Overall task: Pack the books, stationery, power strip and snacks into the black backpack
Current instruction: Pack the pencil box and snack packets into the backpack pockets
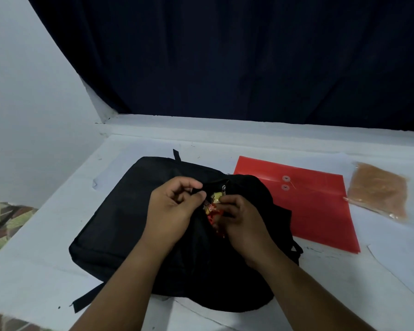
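The black backpack (pixel 129 211) lies flat on the white bench (pixel 34 271), its top end turned toward the right, evidently so that a front pocket can be reached from above. One loose strap (pixel 86 298) trails off its near left corner.

The left hand (pixel 175 206) sits over the middle of the bag, fingers curled, thumb and fingertips pinching the black fabric at the pocket's edge. In my judgement this grip holds the mouth of the pocket open and taut.

In the gap between the two hands a red and yellow snack packet (pixel 212 207) shows, partly inside the pocket. A metal zip pull (pixel 224 187) hangs just above it, so the zip is undone there.

The right hand (pixel 242 220) has its fingers curled on the packet, apparently pressing it down into the opening.

Beside the bag, on the right, a red document envelope (pixel 316 211) lies flat, its corner tucked under the bag's edge. Further right a clear bag of brown snack (pixel 378 189) lies on the bench, overlapping the envelope's far corner. Both are unpacked and within the right hand's reach.
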